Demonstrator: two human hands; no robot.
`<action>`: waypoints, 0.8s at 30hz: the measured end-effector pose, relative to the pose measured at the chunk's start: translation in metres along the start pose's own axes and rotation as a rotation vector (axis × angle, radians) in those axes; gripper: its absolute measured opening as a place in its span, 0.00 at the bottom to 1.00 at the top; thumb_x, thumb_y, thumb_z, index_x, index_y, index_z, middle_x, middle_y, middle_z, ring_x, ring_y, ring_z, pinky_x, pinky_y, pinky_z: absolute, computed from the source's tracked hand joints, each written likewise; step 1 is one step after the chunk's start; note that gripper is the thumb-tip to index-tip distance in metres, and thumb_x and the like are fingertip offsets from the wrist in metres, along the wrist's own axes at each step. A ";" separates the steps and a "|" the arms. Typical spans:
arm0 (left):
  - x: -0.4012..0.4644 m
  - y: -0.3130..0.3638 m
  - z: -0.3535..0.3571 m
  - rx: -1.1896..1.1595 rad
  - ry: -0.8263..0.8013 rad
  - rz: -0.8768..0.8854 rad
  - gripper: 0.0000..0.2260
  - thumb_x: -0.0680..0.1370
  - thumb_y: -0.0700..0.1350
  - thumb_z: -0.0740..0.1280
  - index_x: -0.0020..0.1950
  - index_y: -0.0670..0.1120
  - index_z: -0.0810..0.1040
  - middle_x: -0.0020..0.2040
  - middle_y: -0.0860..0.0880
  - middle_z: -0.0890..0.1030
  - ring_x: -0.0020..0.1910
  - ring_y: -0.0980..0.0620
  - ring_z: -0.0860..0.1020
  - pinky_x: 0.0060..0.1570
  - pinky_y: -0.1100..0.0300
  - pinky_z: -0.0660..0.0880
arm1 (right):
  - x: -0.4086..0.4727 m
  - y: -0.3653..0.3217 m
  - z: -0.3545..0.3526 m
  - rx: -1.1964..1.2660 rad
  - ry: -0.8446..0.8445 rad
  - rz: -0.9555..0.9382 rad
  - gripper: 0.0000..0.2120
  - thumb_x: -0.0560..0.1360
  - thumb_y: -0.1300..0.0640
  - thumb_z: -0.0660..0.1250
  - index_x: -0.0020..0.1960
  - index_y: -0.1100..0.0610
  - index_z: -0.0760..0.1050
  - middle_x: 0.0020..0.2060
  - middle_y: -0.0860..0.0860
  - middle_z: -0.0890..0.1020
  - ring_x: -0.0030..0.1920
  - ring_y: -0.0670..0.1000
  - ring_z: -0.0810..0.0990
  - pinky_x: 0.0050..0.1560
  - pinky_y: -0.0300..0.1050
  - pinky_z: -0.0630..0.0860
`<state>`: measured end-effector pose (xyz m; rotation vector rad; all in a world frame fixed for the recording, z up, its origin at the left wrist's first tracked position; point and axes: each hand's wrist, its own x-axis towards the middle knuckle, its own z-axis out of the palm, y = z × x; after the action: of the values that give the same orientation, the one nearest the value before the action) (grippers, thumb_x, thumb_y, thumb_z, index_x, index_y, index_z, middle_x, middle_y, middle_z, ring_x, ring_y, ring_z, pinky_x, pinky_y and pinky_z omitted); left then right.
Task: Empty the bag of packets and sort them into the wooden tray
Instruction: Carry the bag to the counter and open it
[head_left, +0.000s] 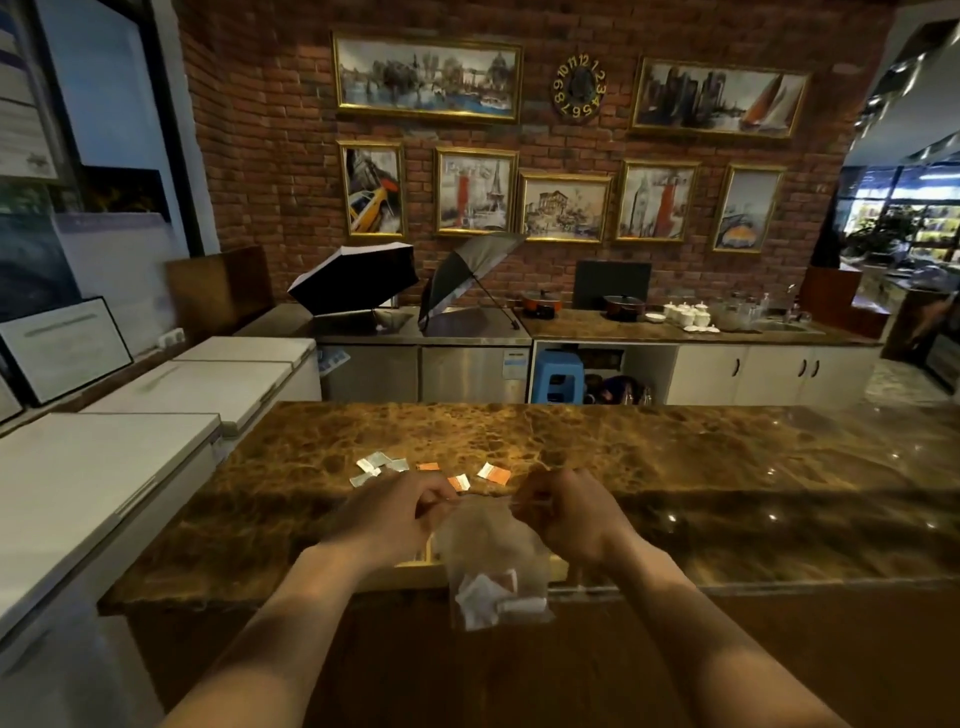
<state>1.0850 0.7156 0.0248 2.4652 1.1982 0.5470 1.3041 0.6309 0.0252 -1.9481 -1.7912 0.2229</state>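
Held upright above the marble counter (675, 457) by left hand (387, 512) and right hand (563, 512), each pinched shut on the clear plastic bag (493, 566) mouth, apparently to open it, white packets (485, 597) sunk at bottom.

Loose packets (426, 472) lie on the counter (675, 467), behind the hands. The bag (493, 566) hangs between left hand (395, 512) and right hand (563, 512), before the tray (423, 555), with packets inside at its bottom.

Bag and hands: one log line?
hands: left, right hold bag top | bag: packets inside | counter: packets loose
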 end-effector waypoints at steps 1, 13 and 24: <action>0.008 -0.001 0.003 0.007 0.011 0.008 0.07 0.79 0.53 0.69 0.56 0.61 0.81 0.50 0.60 0.85 0.49 0.59 0.81 0.51 0.52 0.81 | 0.009 0.006 0.000 0.018 0.005 -0.013 0.05 0.77 0.53 0.70 0.51 0.44 0.83 0.50 0.43 0.86 0.50 0.43 0.82 0.54 0.49 0.82; 0.099 0.035 0.022 -0.001 0.006 -0.065 0.06 0.78 0.50 0.71 0.53 0.59 0.83 0.48 0.63 0.82 0.47 0.65 0.79 0.46 0.64 0.78 | 0.100 0.062 -0.014 0.167 -0.059 -0.081 0.06 0.77 0.54 0.70 0.47 0.45 0.84 0.47 0.42 0.86 0.50 0.44 0.82 0.55 0.50 0.81; 0.137 0.020 0.028 -0.270 0.060 -0.243 0.04 0.77 0.45 0.73 0.47 0.54 0.86 0.41 0.56 0.87 0.38 0.60 0.85 0.44 0.58 0.84 | 0.128 0.065 0.009 0.404 0.282 0.151 0.10 0.73 0.53 0.76 0.51 0.52 0.78 0.46 0.46 0.81 0.47 0.47 0.81 0.50 0.50 0.83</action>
<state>1.1900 0.8095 0.0356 2.0584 1.3268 0.6681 1.3746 0.7551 0.0142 -1.7250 -1.3051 0.3153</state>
